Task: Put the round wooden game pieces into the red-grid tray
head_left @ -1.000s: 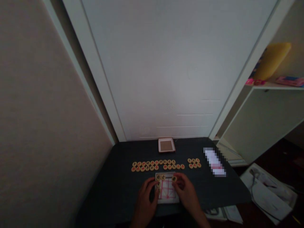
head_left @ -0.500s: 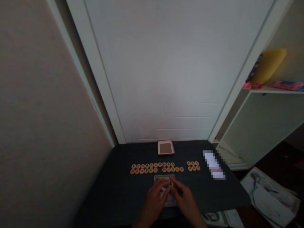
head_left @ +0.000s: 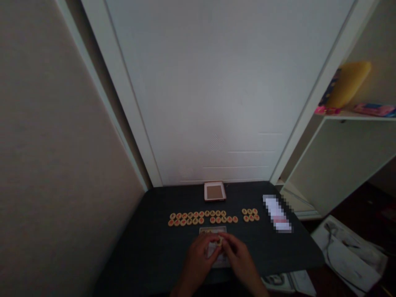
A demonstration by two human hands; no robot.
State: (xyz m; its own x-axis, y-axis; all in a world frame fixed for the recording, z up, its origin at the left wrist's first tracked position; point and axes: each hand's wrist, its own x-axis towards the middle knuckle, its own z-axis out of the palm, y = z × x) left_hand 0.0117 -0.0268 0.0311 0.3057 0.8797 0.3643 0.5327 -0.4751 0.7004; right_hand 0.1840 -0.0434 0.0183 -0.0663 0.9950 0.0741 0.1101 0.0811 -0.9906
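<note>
Over a small gridded card [head_left: 206, 230] on the dark table [head_left: 148, 247], a round game piece [head_left: 219, 240] is held where the curled fingertips of the left hand [head_left: 198, 260] and right hand [head_left: 239, 258] meet. Which hand grips it cannot be told. Placing is judged in hand, and a free square is called for. The markings are lost to dimness.

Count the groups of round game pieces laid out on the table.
2: a long double row at centre, a small cluster right of it. More may hide under the left hand and right hand.
</note>
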